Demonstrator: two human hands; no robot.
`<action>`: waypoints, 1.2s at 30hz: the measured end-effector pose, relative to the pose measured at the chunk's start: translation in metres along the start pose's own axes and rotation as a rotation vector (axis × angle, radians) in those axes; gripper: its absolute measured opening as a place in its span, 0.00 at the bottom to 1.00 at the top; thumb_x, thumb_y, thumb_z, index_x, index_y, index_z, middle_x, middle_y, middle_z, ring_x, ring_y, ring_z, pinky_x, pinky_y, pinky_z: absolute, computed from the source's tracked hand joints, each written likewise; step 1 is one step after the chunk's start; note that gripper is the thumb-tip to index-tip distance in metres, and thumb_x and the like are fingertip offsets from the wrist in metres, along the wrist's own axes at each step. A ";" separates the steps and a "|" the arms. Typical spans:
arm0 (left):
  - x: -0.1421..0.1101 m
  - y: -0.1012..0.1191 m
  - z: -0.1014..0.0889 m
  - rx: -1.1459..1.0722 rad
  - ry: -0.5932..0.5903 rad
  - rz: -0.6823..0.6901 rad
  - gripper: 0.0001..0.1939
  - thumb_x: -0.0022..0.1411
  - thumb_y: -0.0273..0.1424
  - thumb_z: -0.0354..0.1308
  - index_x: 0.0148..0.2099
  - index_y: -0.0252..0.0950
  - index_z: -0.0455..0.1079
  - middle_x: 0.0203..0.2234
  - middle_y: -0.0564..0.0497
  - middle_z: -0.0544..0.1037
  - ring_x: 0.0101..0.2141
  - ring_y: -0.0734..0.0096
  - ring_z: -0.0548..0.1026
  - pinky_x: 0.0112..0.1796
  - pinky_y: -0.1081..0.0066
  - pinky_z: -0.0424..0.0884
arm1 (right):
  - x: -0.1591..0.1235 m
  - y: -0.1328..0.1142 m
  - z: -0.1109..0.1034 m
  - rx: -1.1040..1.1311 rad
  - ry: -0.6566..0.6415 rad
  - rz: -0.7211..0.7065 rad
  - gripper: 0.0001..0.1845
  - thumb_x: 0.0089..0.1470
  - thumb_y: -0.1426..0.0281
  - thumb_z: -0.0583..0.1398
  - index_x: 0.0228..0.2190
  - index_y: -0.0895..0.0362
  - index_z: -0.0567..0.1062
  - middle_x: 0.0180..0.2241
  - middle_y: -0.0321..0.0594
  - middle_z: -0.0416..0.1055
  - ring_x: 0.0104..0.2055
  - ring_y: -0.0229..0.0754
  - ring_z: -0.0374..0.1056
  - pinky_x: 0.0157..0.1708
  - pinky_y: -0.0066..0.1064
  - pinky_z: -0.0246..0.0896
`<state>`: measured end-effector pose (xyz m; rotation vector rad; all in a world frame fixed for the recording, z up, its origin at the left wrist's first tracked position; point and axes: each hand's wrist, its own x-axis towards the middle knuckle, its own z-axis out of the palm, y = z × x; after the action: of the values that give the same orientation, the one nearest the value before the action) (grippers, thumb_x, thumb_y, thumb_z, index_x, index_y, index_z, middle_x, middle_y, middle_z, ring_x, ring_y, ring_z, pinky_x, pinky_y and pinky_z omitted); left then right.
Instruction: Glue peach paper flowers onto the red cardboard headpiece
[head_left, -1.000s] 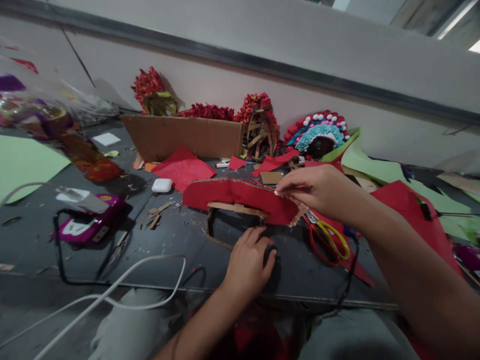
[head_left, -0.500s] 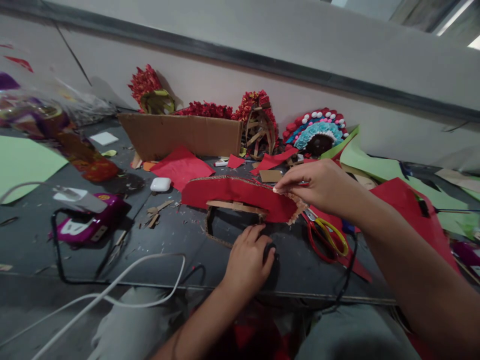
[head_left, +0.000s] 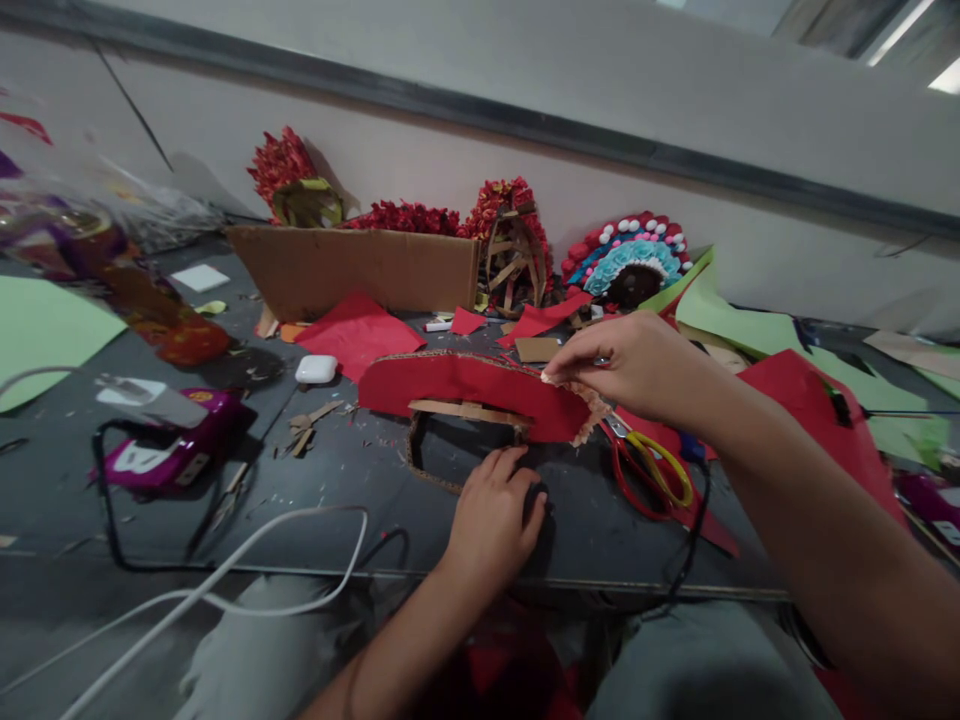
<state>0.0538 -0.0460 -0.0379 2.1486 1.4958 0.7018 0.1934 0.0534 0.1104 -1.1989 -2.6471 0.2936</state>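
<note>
A red paper-covered cardboard arch [head_left: 465, 385] stands on the dark table, with a cardboard band [head_left: 431, 475] looped at its front like a headpiece. My left hand [head_left: 495, 505] is curled over the near side of that band, its fingertips just below the arch. Above the arch's right part, my right hand [head_left: 622, 365] is closed in a pinch on a small pale piece [head_left: 551, 377] at the upper edge. A crimped pale trim [head_left: 591, 430] runs round the arch's right end. Red and yellow-handled scissors [head_left: 649, 475] lie beneath my right forearm.
Behind stand a cardboard piece [head_left: 360, 270], red-frilled headpieces [head_left: 514, 215] and a blue-and-red decorated one [head_left: 634, 255]. Red paper [head_left: 817, 420] lies right. Left are a white case [head_left: 316, 369], a purple device [head_left: 172, 460], a bottle [head_left: 172, 320] and a white cable [head_left: 285, 515].
Both hands keep nearly the same pose on the headpiece. The whole view has shifted slightly, so things appear a little farther left.
</note>
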 end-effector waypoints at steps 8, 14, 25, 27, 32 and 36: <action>-0.001 0.003 -0.003 0.080 -0.043 -0.011 0.09 0.59 0.30 0.51 0.41 0.37 0.69 0.52 0.45 0.68 0.51 0.56 0.65 0.47 0.55 0.65 | 0.001 -0.001 -0.004 -0.109 -0.008 -0.036 0.13 0.47 0.79 0.56 0.27 0.53 0.79 0.28 0.32 0.77 0.29 0.35 0.72 0.30 0.25 0.64; -0.001 0.002 -0.002 0.083 -0.045 -0.014 0.09 0.59 0.30 0.51 0.41 0.37 0.69 0.52 0.46 0.68 0.51 0.56 0.65 0.46 0.56 0.65 | 0.002 -0.002 -0.006 -0.171 -0.065 0.015 0.13 0.45 0.80 0.57 0.29 0.54 0.79 0.29 0.33 0.77 0.31 0.36 0.72 0.32 0.25 0.63; -0.001 0.001 -0.001 0.100 -0.027 0.000 0.09 0.59 0.31 0.51 0.41 0.38 0.69 0.52 0.46 0.68 0.50 0.57 0.66 0.45 0.57 0.66 | -0.001 0.002 0.000 -0.152 0.005 0.003 0.14 0.44 0.81 0.57 0.27 0.53 0.79 0.27 0.31 0.77 0.30 0.35 0.72 0.30 0.24 0.62; -0.001 0.001 -0.001 0.095 -0.027 0.000 0.08 0.59 0.30 0.51 0.41 0.38 0.69 0.52 0.46 0.68 0.50 0.57 0.66 0.45 0.57 0.66 | 0.000 0.001 0.001 -0.154 0.013 0.001 0.14 0.44 0.80 0.57 0.27 0.53 0.79 0.28 0.31 0.77 0.30 0.36 0.72 0.31 0.25 0.62; -0.001 0.002 0.000 0.093 -0.033 -0.002 0.09 0.59 0.30 0.51 0.41 0.37 0.69 0.52 0.45 0.68 0.51 0.55 0.66 0.47 0.56 0.65 | 0.002 0.000 0.001 -0.150 -0.001 0.025 0.13 0.45 0.79 0.58 0.28 0.53 0.80 0.29 0.32 0.78 0.32 0.37 0.72 0.33 0.26 0.63; -0.001 0.002 0.000 0.106 -0.034 -0.002 0.09 0.59 0.30 0.51 0.41 0.37 0.69 0.52 0.45 0.68 0.51 0.55 0.65 0.47 0.55 0.65 | 0.004 -0.002 0.001 -0.152 -0.028 0.047 0.12 0.46 0.79 0.58 0.28 0.54 0.79 0.29 0.33 0.78 0.33 0.38 0.72 0.35 0.27 0.63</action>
<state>0.0548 -0.0477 -0.0368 2.2251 1.5499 0.5947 0.1897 0.0550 0.1104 -1.3134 -2.7097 0.1186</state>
